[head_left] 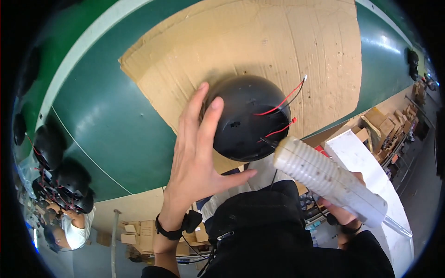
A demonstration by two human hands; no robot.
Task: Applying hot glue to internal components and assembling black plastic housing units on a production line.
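Note:
A round black shell point(227, 132) with a hollow facing up rests on a cardboard sheet point(208, 46). Out of it come a red and black wire pair point(293, 95) ending in a white plug, and a shorter red wire point(281, 130). My left hand point(190, 155) lies along the shell's left side, fingers stretched and thumb spread wide; firm contact is hard to judge. My right hand point(340, 211) grips a whitish glue gun point(324, 178) with a ribbed barrel and a clear glue stick at its rear. The gun's dark nozzle points into the shell beside the short wire; its barrel partly hides my right fingers.
Beneath the cardboard is a green table point(111, 125). More black shells point(69, 176) with wires are grouped at the left, near another person in a white shirt point(79, 231). A white surface point(366, 167) stands at the right, with cardboard boxes point(378, 123) beyond.

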